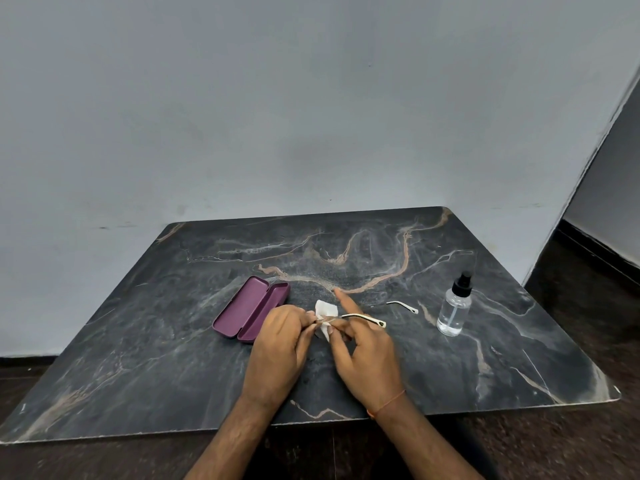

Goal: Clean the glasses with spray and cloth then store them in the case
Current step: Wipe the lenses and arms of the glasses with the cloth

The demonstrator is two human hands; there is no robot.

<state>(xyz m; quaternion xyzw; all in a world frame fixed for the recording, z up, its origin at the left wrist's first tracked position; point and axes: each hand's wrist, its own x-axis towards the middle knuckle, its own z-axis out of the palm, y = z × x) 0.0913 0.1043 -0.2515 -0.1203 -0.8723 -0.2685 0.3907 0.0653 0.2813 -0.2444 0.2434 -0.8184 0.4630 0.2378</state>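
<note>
Over the middle of the dark marble table (485, 368), my left hand (280, 348) pinches the glasses (363, 318) at the frame's left end. My right hand (363, 355) presses a small white cloth (325, 311) against the frame, thumb and fingers closed on it, index finger pointing away from me. One temple arm sticks out to the right; the other temple tip (403, 305) shows further right. The lenses are hidden by my fingers. The purple case (251, 308) lies open, left of my hands. A clear spray bottle (454, 306) with a black nozzle stands upright at the right.
A grey wall stands just behind the table's far edge. Dark floor shows on the right and along the near edge. Bare tabletop lies in front of the case and around the bottle.
</note>
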